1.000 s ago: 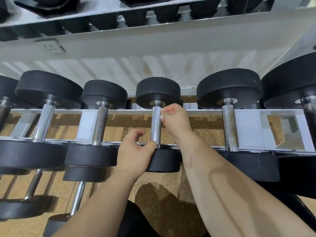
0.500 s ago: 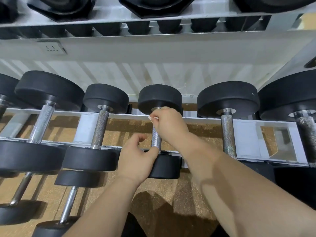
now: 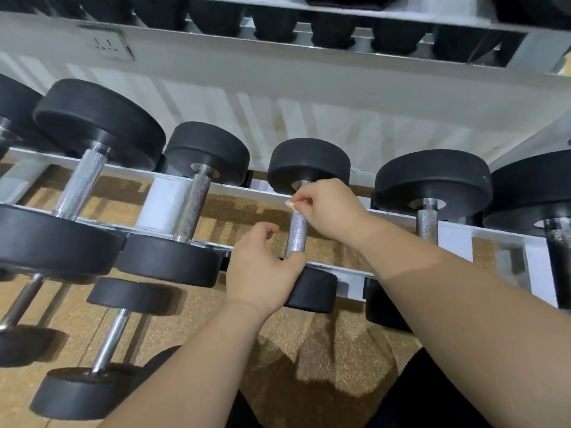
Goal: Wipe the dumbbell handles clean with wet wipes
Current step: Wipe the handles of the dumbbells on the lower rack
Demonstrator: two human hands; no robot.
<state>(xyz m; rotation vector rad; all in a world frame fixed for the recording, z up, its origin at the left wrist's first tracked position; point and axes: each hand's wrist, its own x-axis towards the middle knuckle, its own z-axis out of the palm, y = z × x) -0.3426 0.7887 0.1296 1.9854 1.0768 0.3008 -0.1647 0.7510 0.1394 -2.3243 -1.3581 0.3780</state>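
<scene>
Wipe (image 3: 289, 205) pinched by right hand (image 3: 332, 208) on handle (image 3: 297, 233), left hand (image 3: 259, 273) gripping dumbbell (image 3: 318, 291)

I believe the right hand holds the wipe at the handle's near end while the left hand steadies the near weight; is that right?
Not quite: the head view shows the right hand holding the wipe at the far end of the handle; the left hand steadies the near weight.
</scene>
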